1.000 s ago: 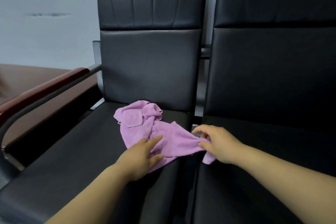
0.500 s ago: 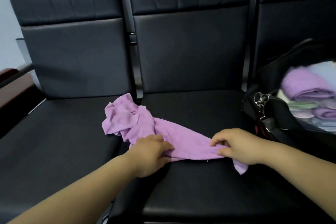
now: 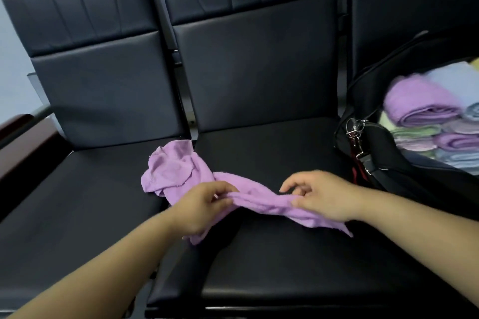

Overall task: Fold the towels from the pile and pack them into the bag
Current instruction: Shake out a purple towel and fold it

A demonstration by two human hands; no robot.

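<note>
Head cam looking down at a row of black chairs. The purple towel (image 3: 178, 176) sits around 6 o'clock, stretched across the gap between the left seat (image 3: 77, 202) and the middle seat (image 3: 272, 153), with its crumpled end toward 9 o'clock. The left hand (image 3: 202, 206) has its fingers curled and is pinching the towel's near edge. The right hand (image 3: 320, 195), at 5 o'clock, grips the other end under the thumb, its other fingers loosely raised. Over at 3 o'clock the black bag (image 3: 383, 147) is open, with folded towels (image 3: 420, 106) stacked inside and a metal clip (image 3: 356, 125) on its rim.
</note>
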